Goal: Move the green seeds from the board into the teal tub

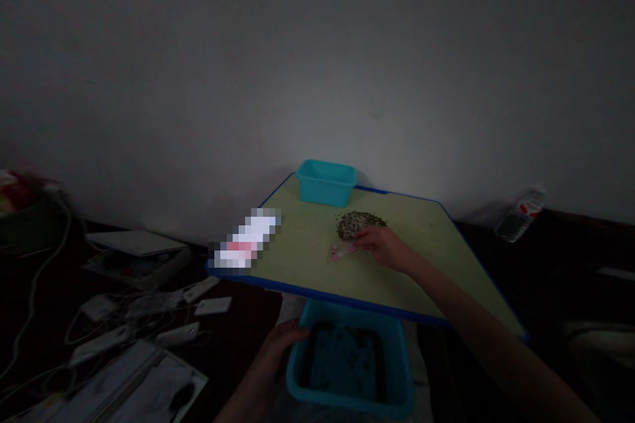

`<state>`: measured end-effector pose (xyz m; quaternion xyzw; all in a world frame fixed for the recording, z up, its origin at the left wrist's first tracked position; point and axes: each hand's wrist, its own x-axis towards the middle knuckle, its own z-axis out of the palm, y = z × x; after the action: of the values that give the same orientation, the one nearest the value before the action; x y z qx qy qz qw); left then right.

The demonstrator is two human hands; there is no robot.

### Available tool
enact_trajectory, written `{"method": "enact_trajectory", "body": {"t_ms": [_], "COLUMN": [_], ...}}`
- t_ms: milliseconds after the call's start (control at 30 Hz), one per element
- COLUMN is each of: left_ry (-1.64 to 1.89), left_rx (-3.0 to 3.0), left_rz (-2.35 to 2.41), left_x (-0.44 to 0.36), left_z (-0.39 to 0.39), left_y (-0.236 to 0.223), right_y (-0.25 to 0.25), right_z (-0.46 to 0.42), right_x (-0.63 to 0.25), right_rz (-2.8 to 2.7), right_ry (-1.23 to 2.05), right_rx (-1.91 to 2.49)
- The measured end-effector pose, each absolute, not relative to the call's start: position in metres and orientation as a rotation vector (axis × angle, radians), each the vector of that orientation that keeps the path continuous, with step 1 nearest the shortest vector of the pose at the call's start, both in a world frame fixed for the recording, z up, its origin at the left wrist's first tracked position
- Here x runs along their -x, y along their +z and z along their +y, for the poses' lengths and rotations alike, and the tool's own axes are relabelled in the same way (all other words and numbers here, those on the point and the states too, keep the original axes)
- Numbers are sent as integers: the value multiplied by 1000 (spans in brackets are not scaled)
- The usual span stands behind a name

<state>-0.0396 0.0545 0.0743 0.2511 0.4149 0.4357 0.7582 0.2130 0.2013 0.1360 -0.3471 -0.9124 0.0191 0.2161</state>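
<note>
A small green table [436, 258] with a blue edge stands against a pale wall. On it lies a heap of small dark green beans [358, 222]. My right hand [383, 246] rests flat on the table beside the heap, fingers stretched toward a small pink-and-clear packet [340, 252]. My left hand [284, 345] grips the left rim of a teal bin [397, 391] held below the table's near edge; a thin layer of beans lies in the bin. The scene is dim.
A second, smaller teal bin [326, 181] stands at the table's far edge by the wall. A blurred-out strip [245, 241] lies on the table's left side. White adapters and cables [129, 324] litter the floor at left. A plastic bottle [520, 214] lies at right.
</note>
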Motion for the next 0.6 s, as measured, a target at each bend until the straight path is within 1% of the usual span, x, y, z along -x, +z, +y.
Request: {"method": "enact_trajectory", "body": {"t_ms": [167, 333, 600], "left_ry": [966, 905, 960], "left_rx": [-528, -586, -581], "left_rz": [951, 850, 948], "left_x": [40, 46, 44], "left_z": [52, 56, 55], "left_y": [80, 69, 69], "right_y": [135, 140, 144], "right_z": [206, 208, 210], "right_x": [-197, -186, -186], "right_rz": [-2523, -2542, -2492], "right_ry": [13, -11, 24], "right_rx": [983, 973, 945]}}
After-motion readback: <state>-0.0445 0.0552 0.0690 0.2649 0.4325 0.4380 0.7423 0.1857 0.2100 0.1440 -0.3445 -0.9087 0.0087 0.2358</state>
